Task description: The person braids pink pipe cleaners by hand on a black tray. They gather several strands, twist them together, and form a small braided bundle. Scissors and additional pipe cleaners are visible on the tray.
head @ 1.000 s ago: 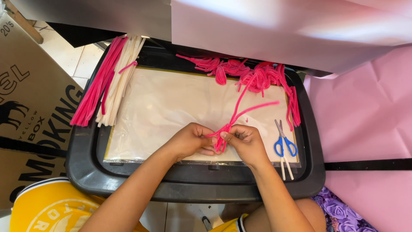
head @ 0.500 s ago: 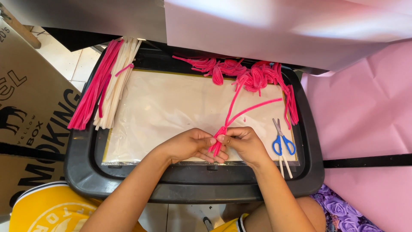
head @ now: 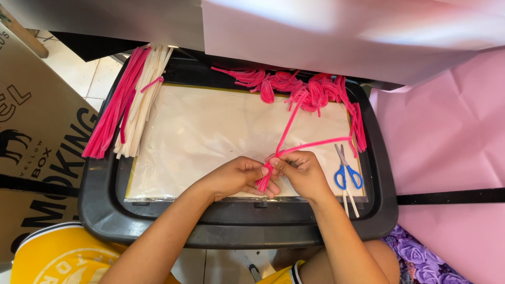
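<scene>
Pink pipe cleaners [head: 286, 138] are pinched between the left hand [head: 238, 176] and right hand [head: 301, 172]. Both are closed on them above a black tray [head: 100, 210]. Blue scissors [head: 347, 176] lie just beside.

Pipe cleaner [head: 294, 144]: your fingers [head: 263, 171] are hiding its twisted middle.
Cardboard box [head: 31, 137]: the left edge is cutting it off.
Purple flowers [head: 421, 257]: the bottom edge is cropping them.

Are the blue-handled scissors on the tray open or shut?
Shut. The scissors lie flat on the tray beside the right hand, blades together in one line, untouched.
</scene>
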